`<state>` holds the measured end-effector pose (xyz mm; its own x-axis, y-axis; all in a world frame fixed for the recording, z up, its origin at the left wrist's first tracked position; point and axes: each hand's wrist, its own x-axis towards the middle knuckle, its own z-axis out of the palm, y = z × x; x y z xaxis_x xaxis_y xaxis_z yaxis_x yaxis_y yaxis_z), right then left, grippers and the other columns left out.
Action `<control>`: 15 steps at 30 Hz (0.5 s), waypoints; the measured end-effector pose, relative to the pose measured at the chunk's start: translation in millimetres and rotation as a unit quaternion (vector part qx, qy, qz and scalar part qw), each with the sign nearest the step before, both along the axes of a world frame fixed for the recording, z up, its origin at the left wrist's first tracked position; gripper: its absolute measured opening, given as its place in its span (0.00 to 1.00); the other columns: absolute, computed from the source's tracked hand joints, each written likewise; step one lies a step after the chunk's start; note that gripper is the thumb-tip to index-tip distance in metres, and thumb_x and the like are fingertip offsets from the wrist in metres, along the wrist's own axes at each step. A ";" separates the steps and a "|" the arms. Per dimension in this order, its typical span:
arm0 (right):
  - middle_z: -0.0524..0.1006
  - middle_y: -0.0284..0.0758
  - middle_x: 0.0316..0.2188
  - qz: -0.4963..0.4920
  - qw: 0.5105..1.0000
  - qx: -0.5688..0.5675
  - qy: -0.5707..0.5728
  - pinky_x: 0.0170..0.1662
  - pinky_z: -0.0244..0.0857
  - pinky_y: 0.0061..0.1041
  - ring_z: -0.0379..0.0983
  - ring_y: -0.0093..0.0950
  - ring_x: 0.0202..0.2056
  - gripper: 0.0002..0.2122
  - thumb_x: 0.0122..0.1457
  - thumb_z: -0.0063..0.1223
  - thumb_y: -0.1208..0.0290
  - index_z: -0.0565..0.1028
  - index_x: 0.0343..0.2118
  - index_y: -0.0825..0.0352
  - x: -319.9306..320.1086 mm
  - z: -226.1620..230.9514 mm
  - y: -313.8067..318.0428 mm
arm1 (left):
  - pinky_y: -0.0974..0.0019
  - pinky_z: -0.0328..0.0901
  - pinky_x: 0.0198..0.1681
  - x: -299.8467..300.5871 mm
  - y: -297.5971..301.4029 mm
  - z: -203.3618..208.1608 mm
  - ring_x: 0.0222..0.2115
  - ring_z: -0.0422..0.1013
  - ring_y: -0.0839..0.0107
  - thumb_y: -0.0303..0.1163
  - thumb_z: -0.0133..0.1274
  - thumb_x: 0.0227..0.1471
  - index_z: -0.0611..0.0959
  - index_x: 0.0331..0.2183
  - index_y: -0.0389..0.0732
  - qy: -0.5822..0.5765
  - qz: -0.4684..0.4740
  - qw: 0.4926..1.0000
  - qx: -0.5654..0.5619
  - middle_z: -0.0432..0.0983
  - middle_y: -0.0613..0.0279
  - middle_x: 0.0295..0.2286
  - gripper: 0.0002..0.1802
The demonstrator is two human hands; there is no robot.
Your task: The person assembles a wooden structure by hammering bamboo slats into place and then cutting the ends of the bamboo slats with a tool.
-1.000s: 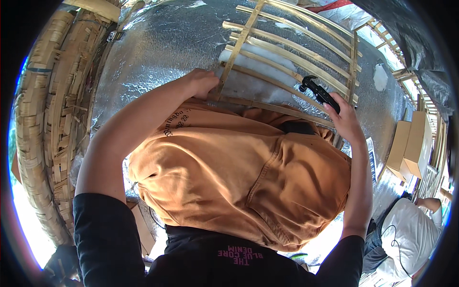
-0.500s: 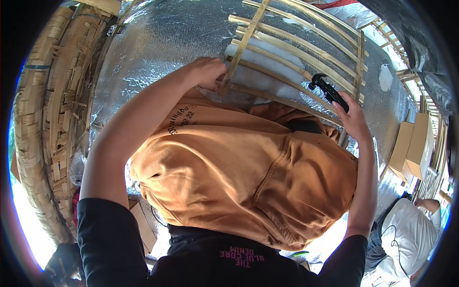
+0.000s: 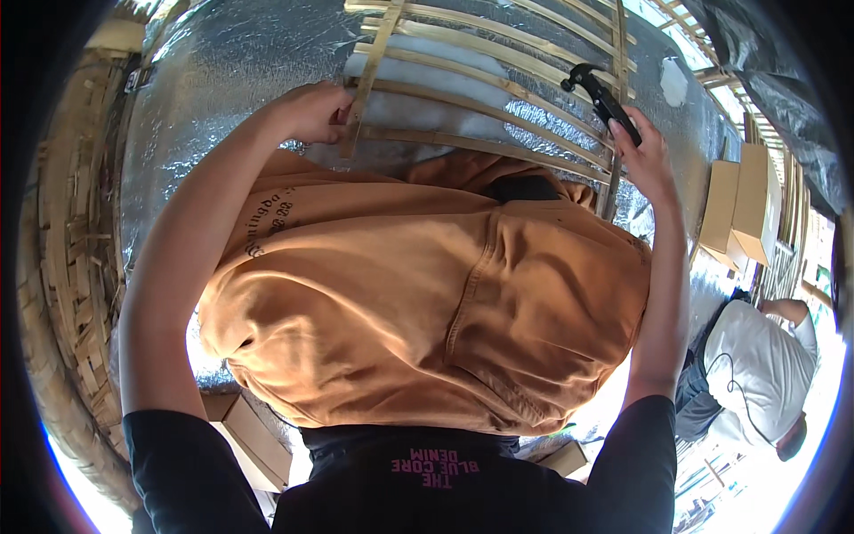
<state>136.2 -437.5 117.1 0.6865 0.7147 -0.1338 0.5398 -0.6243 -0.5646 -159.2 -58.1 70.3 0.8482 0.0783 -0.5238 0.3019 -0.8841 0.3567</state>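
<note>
A black hammer (image 3: 601, 100) tilts head-up against the bamboo slat lattice (image 3: 498, 98).

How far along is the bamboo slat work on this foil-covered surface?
Done, it seems: several bamboo slats already lie in rows across the silver foil sheet, crossed by an upright strip. In hand: the left hand grips that strip's lower end, while the right hand holds a black hammer by the frame's right side. Left: foil beside the frame remains bare; whether joints are fixed is unclear.

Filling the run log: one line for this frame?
left hand grips bamboo slat | right hand holds black hammer | lattice on foil sheet
</note>
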 end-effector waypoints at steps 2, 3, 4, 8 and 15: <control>0.75 0.30 0.20 -0.060 0.998 -0.015 0.004 0.27 0.64 0.26 0.71 0.20 0.21 0.16 0.64 0.55 0.58 0.76 0.50 0.61 6.6 2.0 -6.3 | 0.57 0.71 0.34 5.1 -0.1 -3.8 0.30 0.78 0.56 0.26 0.66 0.38 0.80 0.31 0.35 0.017 0.012 1.000 -0.022 0.80 0.52 0.27 0.14; 0.74 0.29 0.19 -0.064 0.998 0.003 0.021 0.25 0.63 0.25 0.69 0.18 0.20 0.16 0.64 0.55 0.58 0.77 0.50 0.60 6.8 2.3 -8.3 | 0.57 0.71 0.34 5.0 0.2 -4.3 0.30 0.78 0.56 0.26 0.66 0.38 0.80 0.31 0.35 0.018 0.008 1.000 -0.023 0.80 0.52 0.27 0.14; 0.74 0.29 0.19 -0.068 0.997 0.002 0.021 0.25 0.63 0.25 0.69 0.18 0.20 0.16 0.64 0.55 0.58 0.77 0.50 0.60 7.2 0.2 -9.7 | 0.57 0.71 0.34 4.0 0.8 -4.6 0.30 0.78 0.56 0.26 0.66 0.38 0.80 0.31 0.35 0.010 0.002 1.000 -0.022 0.80 0.53 0.27 0.14; 0.73 0.27 0.18 -0.089 0.996 -0.004 0.019 0.25 0.62 0.24 0.69 0.16 0.21 0.16 0.65 0.55 0.57 0.77 0.50 0.61 14.1 -5.4 -11.7 | 0.58 0.71 0.34 1.2 5.7 -9.1 0.30 0.78 0.58 0.25 0.67 0.39 0.81 0.31 0.35 -0.001 0.008 1.000 -0.025 0.80 0.53 0.27 0.15; 0.74 0.28 0.19 -0.137 0.989 0.029 0.038 0.27 0.63 0.23 0.70 0.17 0.22 0.18 0.65 0.55 0.55 0.78 0.48 0.64 19.0 -4.9 -16.6 | 0.57 0.71 0.37 3.8 7.0 -1.9 0.33 0.78 0.58 0.24 0.67 0.40 0.81 0.33 0.35 0.051 0.014 0.998 -0.034 0.80 0.52 0.31 0.15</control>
